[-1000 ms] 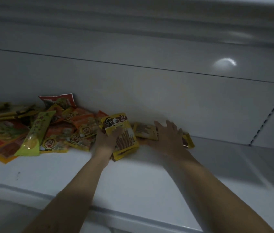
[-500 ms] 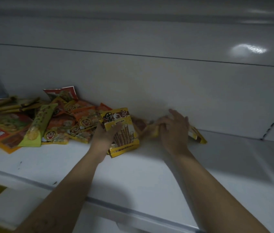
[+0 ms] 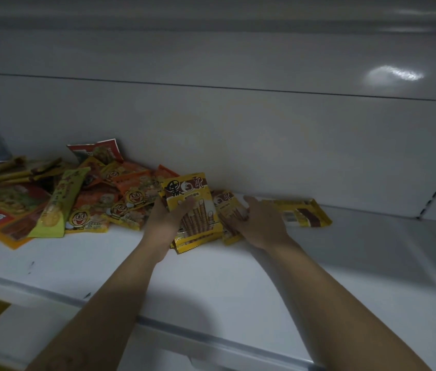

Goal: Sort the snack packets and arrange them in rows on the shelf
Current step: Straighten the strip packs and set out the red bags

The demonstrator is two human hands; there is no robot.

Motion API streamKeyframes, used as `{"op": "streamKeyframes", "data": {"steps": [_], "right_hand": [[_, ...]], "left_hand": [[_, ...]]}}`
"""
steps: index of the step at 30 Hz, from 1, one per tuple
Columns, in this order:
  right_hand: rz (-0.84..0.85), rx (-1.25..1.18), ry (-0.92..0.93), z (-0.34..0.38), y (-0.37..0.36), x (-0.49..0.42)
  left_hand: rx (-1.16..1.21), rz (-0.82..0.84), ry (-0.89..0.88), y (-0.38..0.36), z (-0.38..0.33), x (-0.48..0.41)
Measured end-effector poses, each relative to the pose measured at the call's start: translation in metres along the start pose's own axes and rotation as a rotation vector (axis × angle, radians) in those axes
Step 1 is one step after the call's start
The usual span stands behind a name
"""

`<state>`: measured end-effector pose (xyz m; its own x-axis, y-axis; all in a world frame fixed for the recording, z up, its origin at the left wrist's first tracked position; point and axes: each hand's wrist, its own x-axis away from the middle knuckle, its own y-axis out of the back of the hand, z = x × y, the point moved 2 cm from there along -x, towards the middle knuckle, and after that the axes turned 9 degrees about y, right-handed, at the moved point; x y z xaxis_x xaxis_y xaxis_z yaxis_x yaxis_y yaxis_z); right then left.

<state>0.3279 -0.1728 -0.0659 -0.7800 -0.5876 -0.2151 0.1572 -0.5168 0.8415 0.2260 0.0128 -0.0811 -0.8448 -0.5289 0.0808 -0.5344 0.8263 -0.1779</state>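
Grip on glossy foil, both hands at the yellow packets.
My left hand [image 3: 167,219] pinches the yellow stack [image 3: 198,210], thumb across its front, tilted up at the middle of the shelf [image 3: 211,285]. My right hand [image 3: 261,223] lies over a second yellow packet [image 3: 226,207] just beside it; whether it grips or only presses I cannot tell. The risk, as I judge it: the slick packets fan out of the pinch (several edges show at the bottom), or slide into the mixed pile [image 3: 99,199] on the left. They look flat and yellow, brown-banded, printed with wafer sticks. A face-down packet [image 3: 298,212] lies to the right.
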Motion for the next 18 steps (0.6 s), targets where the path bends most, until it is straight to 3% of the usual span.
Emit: {"op": "streamKeyframes", "data": {"steps": [4,7,11,16,18], "right_hand": [[0.086,-0.227,-0.117,-0.005,0.007,-0.005],[-0.060,-0.393,-0.123,-0.014,0.036,-0.004],[-0.316,-0.375,-0.347,-0.049,0.068,-0.003],[-0.191,-0.034,-0.635,-0.080,0.068,0.000],[-0.126,0.032,-0.671,-0.079,0.064,0.002]], "left_hand": [[-0.023,-0.005,-0.001,0.002,0.003,-0.003],[-0.031,0.003,-0.007,0.002,0.003,-0.002],[-0.066,-0.020,-0.024,-0.001,0.000,0.001],[-0.081,-0.019,-0.019,-0.002,-0.002,0.003],[-0.087,-0.027,-0.012,-0.002,-0.001,0.003]]}}
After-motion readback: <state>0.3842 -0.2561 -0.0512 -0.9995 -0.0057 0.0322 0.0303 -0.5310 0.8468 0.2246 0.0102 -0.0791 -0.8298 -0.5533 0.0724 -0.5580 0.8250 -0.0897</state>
